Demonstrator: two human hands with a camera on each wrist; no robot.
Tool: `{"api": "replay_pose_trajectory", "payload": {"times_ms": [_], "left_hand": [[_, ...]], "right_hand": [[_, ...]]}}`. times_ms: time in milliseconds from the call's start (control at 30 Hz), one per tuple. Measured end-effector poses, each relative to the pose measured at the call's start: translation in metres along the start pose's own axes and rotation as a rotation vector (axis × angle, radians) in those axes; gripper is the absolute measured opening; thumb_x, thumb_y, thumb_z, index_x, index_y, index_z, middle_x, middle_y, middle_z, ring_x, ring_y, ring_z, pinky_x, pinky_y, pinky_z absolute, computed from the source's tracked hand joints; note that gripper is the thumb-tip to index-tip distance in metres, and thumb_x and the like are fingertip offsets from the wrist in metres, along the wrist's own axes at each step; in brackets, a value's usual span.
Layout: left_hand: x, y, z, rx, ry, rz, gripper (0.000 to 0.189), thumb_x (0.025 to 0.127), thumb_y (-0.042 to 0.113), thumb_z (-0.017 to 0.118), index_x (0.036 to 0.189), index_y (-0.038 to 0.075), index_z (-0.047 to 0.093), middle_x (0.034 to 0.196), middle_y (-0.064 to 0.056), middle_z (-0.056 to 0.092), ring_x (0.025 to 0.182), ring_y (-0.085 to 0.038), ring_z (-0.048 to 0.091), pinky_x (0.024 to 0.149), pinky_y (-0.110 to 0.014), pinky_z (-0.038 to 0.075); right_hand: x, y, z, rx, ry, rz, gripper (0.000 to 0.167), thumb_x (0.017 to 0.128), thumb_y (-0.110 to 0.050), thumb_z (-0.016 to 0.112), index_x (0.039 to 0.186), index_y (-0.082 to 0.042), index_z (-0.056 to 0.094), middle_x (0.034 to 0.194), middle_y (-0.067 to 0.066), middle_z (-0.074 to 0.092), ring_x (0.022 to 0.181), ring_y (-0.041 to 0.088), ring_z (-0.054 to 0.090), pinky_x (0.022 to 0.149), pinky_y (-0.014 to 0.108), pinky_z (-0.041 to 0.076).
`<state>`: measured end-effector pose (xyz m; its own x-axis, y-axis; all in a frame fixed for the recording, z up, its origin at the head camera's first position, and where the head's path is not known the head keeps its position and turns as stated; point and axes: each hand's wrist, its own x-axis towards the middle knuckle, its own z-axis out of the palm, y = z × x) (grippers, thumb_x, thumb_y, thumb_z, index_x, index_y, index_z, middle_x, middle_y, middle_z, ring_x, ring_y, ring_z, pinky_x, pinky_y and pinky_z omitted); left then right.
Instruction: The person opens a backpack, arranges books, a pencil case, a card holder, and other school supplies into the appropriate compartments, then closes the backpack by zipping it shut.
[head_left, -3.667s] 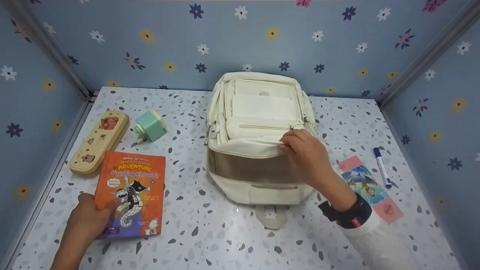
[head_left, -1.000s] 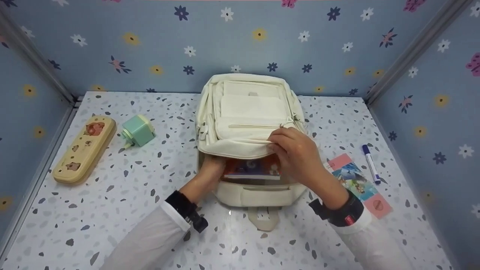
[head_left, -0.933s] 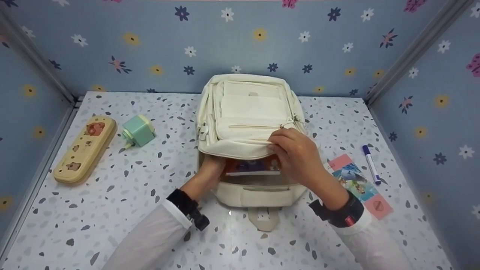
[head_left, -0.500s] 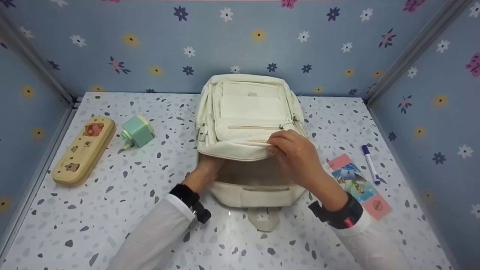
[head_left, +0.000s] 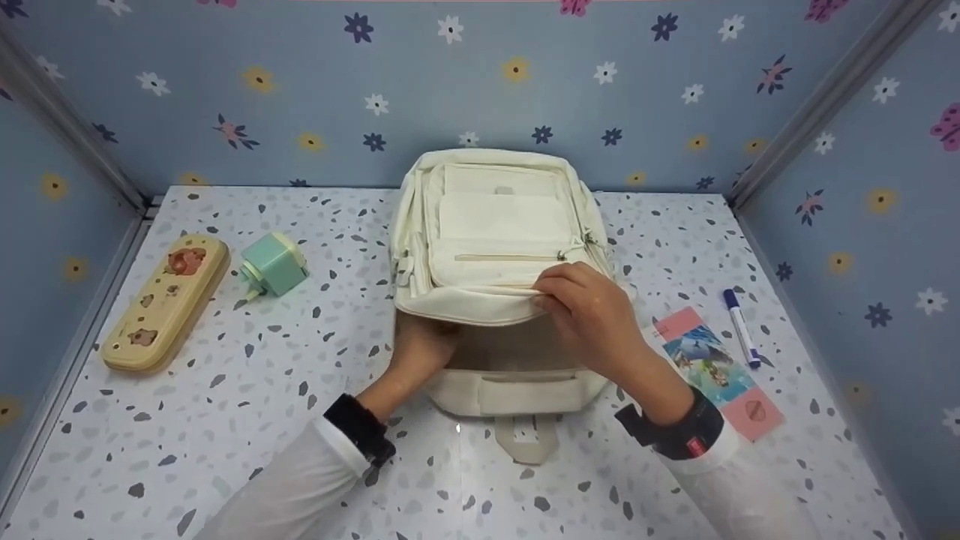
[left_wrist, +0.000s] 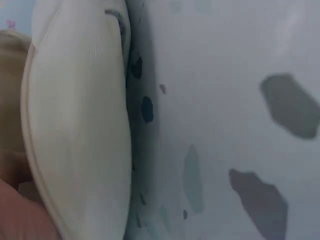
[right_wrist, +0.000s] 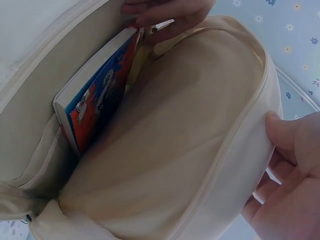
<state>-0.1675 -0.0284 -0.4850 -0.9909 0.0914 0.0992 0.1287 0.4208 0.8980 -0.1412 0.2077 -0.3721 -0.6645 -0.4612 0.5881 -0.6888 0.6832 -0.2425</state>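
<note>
A cream backpack (head_left: 495, 225) lies on the table with its main compartment unzipped. My right hand (head_left: 592, 315) pinches the edge of its front panel and holds it raised. My left hand (head_left: 420, 349) reaches into the mouth at the left side, its fingers hidden under the panel in the head view. Inside, the right wrist view shows an orange and blue book (right_wrist: 100, 95) standing on edge along one wall. The left fingers (right_wrist: 165, 15) extend at the book's upper corner, loosely spread. In the left wrist view, the bag's rim (left_wrist: 80, 130) covers most of that hand.
On the left lie a yellow pencil case (head_left: 166, 304) with bear pictures and a green pencil sharpener (head_left: 275, 264). To the right are a pink booklet (head_left: 716, 371) and a blue-capped marker (head_left: 741, 328). Flower-patterned walls (head_left: 480, 75) enclose the speckled table (head_left: 315, 450).
My left hand has carried the book from the table's left into the backpack; the book has left the head view. Lately that hand has drawn back slightly. My right hand keeps its hold.
</note>
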Motion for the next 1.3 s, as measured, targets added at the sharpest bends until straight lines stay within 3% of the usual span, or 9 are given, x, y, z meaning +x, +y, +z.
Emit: {"api": "replay_pose_trajectory", "payload": {"times_ms": [67,133,200,333,433,533,700,1033,1300], "left_hand": [[-0.015,0.008,-0.005,0.074,-0.082,-0.026,0.041,0.09,0.006,0.072,0.126,-0.008,0.06,0.119,-0.022,0.067,0.108,-0.034,0.067,0.097,-0.045,0.055],[-0.031,0.015,-0.009,0.181,-0.133,0.045,0.019,0.092,0.006,0.07,0.108,-0.003,0.07,0.097,-0.015,0.073,0.082,-0.026,0.07,0.075,-0.04,0.06],[-0.044,0.019,-0.01,0.275,-0.105,0.256,0.005,0.091,0.003,0.069,0.091,0.002,0.074,0.076,-0.009,0.071,0.062,-0.019,0.065,0.058,-0.034,0.056],[-0.058,0.03,-0.011,0.364,0.164,0.83,0.013,0.084,-0.003,0.068,0.089,0.003,0.077,0.075,-0.002,0.072,0.059,-0.014,0.062,0.051,-0.025,0.05],[-0.055,0.041,-0.012,0.41,0.329,1.042,0.015,0.088,-0.001,0.066,0.097,0.001,0.077,0.088,-0.007,0.072,0.072,-0.023,0.062,0.061,-0.03,0.053],[-0.048,0.049,-0.015,0.466,0.352,1.031,0.02,0.099,0.007,0.063,0.113,0.001,0.074,0.111,-0.017,0.072,0.096,-0.033,0.066,0.084,-0.039,0.057],[-0.039,0.048,-0.018,0.551,0.217,0.885,0.035,0.102,0.012,0.064,0.134,-0.003,0.063,0.132,-0.024,0.065,0.121,-0.04,0.061,0.108,-0.049,0.048],[-0.034,0.036,-0.018,0.513,0.207,0.886,0.037,0.074,-0.023,0.067,0.103,-0.001,0.074,0.092,-0.009,0.068,0.083,-0.026,0.066,0.071,-0.036,0.059],[-0.033,0.036,-0.015,0.398,0.235,0.837,0.034,0.072,-0.023,0.069,0.095,0.001,0.076,0.087,-0.008,0.071,0.078,-0.022,0.067,0.068,-0.032,0.059]], "right_hand": [[0.0,-0.001,0.0,0.0,-0.005,-0.001,0.012,0.09,0.001,0.079,0.101,-0.002,0.076,0.101,0.01,0.071,0.093,0.027,0.068,0.08,0.039,0.059],[-0.001,-0.001,0.0,-0.003,-0.01,-0.002,0.012,0.089,0.001,0.079,0.101,-0.002,0.076,0.101,0.01,0.071,0.093,0.026,0.068,0.08,0.039,0.06],[-0.003,-0.001,0.001,0.002,-0.011,-0.007,0.013,0.089,0.002,0.079,0.101,-0.002,0.076,0.101,0.009,0.071,0.093,0.026,0.067,0.079,0.039,0.06],[-0.008,0.001,0.004,0.015,-0.004,-0.016,0.013,0.088,0.003,0.08,0.099,-0.002,0.075,0.1,0.009,0.07,0.093,0.025,0.067,0.079,0.039,0.06],[-0.014,0.0,0.006,0.024,-0.009,-0.013,0.013,0.088,0.003,0.08,0.099,-0.002,0.076,0.1,0.009,0.07,0.094,0.025,0.067,0.081,0.038,0.06],[-0.02,0.0,0.008,0.023,-0.014,-0.005,0.015,0.087,0.003,0.081,0.099,-0.002,0.076,0.1,0.008,0.07,0.093,0.024,0.067,0.08,0.037,0.059],[-0.028,-0.002,0.015,0.003,-0.012,0.002,0.013,0.088,0.0,0.081,0.098,-0.004,0.076,0.099,0.007,0.071,0.092,0.023,0.067,0.078,0.036,0.059],[-0.045,0.003,0.027,0.048,-0.012,-0.011,0.017,0.089,-0.001,0.081,0.105,-0.004,0.076,0.106,0.007,0.073,0.098,0.024,0.068,0.083,0.037,0.059],[-0.079,0.032,0.006,-0.009,-0.053,0.15,0.066,0.098,-0.028,0.073,0.152,0.001,0.049,0.161,0.022,0.043,0.146,0.043,0.041,0.115,0.062,0.036]]}}
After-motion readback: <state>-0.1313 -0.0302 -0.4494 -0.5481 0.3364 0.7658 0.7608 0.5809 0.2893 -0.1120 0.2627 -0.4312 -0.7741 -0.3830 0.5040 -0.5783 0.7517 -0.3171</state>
